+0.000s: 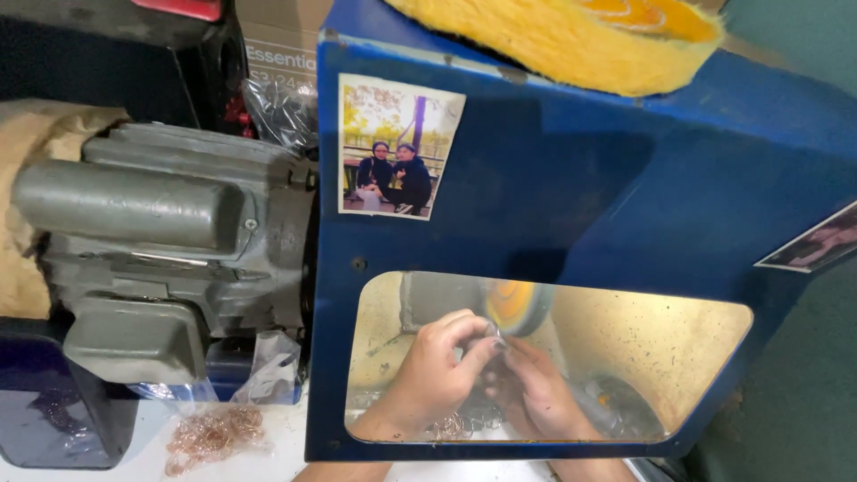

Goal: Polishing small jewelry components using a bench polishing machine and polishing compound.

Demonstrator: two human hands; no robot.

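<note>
Through a clear window in a blue machine guard (571,178) I see both my hands. My left hand (437,366) and my right hand (536,393) pinch a small metal ring-like piece (494,337) together. They hold it against the lower edge of a spinning yellow buffing wheel (516,305). The piece is tiny and mostly hidden by my fingertips. More thin metal rings (464,427) lie below my hands inside the guard.
A grey electric motor (161,250) sits to the left of the guard. A pile of coppery wire rings (214,436) lies on the white surface in front of it, beside crumpled plastic bags (268,366). A spare yellow fluffy buffing wheel (571,40) rests on top. A photo (397,147) is stuck on the guard.
</note>
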